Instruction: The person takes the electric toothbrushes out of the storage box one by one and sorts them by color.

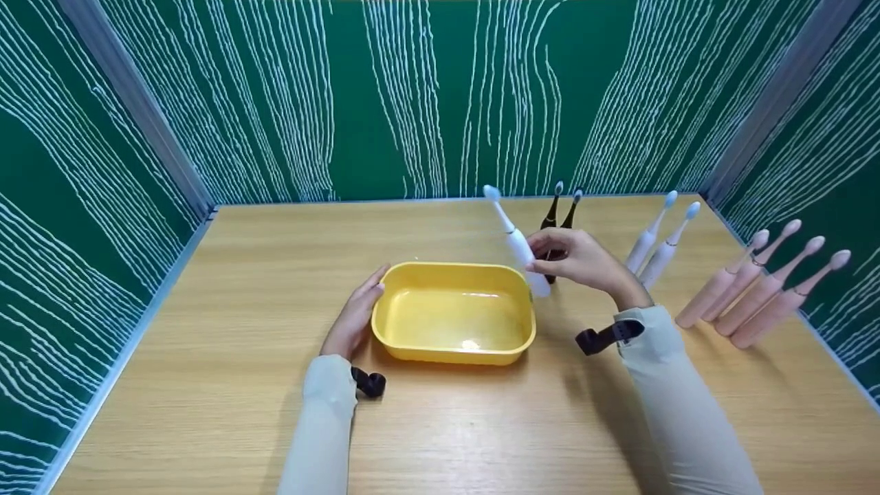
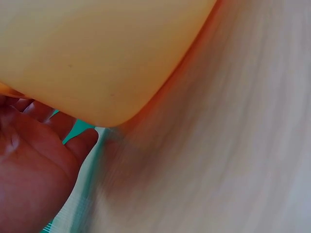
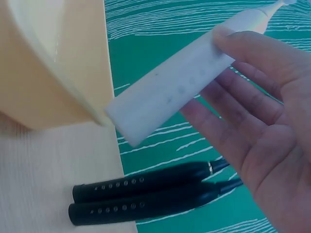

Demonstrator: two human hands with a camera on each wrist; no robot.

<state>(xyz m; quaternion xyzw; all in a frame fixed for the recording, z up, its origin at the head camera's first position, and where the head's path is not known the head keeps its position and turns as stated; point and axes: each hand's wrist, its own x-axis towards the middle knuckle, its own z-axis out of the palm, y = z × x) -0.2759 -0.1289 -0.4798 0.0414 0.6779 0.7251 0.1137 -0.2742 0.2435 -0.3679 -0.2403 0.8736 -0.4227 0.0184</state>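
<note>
In the head view, my right hand [image 1: 574,258] pinches a white electric toothbrush [image 1: 519,247] by its handle. The brush leans with its head up and to the left, and its handle base is by the right rim of a yellow plastic basin [image 1: 454,357]. The right wrist view shows the thumb and fingers of my right hand [image 3: 262,102] around the white handle [image 3: 170,85]. My left hand [image 1: 354,313] rests against the basin's left side with its fingers extended. Up close, that left hand [image 2: 39,155] lies along the basin's outer wall [image 2: 107,73].
Two black electric toothbrushes [image 3: 146,189] stand behind my right hand. Two white toothbrushes [image 1: 660,258] stand farther right on the wooden table [image 1: 240,295]. Several pink toothbrushes [image 1: 763,309] stand near its right edge. Green walls [image 1: 467,103] with white lines surround the table.
</note>
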